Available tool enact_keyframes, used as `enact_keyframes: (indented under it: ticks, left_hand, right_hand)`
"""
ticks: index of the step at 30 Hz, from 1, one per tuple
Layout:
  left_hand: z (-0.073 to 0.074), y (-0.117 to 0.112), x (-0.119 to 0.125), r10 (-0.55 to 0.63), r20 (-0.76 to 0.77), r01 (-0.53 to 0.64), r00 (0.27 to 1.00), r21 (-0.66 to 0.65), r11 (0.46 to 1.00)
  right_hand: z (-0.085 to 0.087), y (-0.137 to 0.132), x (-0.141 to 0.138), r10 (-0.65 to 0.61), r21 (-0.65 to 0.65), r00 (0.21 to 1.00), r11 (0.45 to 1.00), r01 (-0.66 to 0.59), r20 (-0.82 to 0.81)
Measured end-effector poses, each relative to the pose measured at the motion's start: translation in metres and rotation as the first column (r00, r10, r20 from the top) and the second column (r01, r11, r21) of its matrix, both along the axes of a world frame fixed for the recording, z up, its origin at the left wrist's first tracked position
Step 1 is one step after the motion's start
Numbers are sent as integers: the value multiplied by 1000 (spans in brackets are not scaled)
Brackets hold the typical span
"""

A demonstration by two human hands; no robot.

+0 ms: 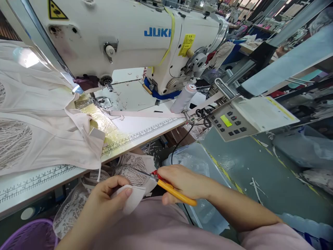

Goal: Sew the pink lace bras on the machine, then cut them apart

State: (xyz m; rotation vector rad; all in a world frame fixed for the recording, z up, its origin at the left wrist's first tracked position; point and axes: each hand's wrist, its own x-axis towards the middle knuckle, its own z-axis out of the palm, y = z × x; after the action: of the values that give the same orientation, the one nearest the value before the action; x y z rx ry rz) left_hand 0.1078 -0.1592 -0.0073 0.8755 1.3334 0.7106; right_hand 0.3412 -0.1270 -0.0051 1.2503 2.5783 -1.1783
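Note:
My left hand [109, 198] pinches the edge of a white lace garment [134, 199] between thumb and fingers, just above my lap. More of its lace hangs below the table edge, behind and left of that hand. My right hand [179, 182] is wrapped round a pair of scissors [171, 191] with orange and red handles. The metal blades point left over the lace, close to the fabric held on the left. Whether they touch the cloth, I cannot tell.
A white sewing machine [135, 38] stands on the table [145, 130], which has a printed ruler along its edge. White garments [47, 139] lie at left. A thread cone [184, 99], a control panel [229, 119], a clear plastic bin [192, 159] and a purple basket [31, 234] are nearby.

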Motion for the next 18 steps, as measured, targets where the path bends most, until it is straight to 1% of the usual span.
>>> enact_keyframes:
  ticks: [2,3,5,7,9,12,14,18]
  left_hand:
    - [3,0,2,-46,14,47,999,-23,999]
    - [5,0,2,-65,14,65,998,-42,997]
    - [7,0,3,-103,1,103,995,-73,992]
    - [8,0,2,-155,-20,154,988,-69,986]
    - [5,0,0,-232,-35,231,972,-43,972]
    - [-2,2,-3,-332,-51,334,942,40,942]
    - [-6,3,-4,-361,-58,364,931,68,929]
    - [-12,3,-4,-380,-44,383,924,69,921]
  right_hand:
    - [-2,4,-3,-59,31,991,997,64,-122]
    - [-3,6,-6,-68,30,983,997,74,-169]
    - [-6,10,-11,-27,5,974,1000,29,-223]
    - [-11,12,-15,36,-35,971,998,-45,-234]
    - [-15,12,-17,39,-65,968,996,-57,-250]
    - [-20,10,-20,-29,-90,945,996,0,-325]
    - [-21,7,-23,-61,-103,931,994,25,-360]
    - [-17,1,-33,-130,-155,917,985,76,-377]
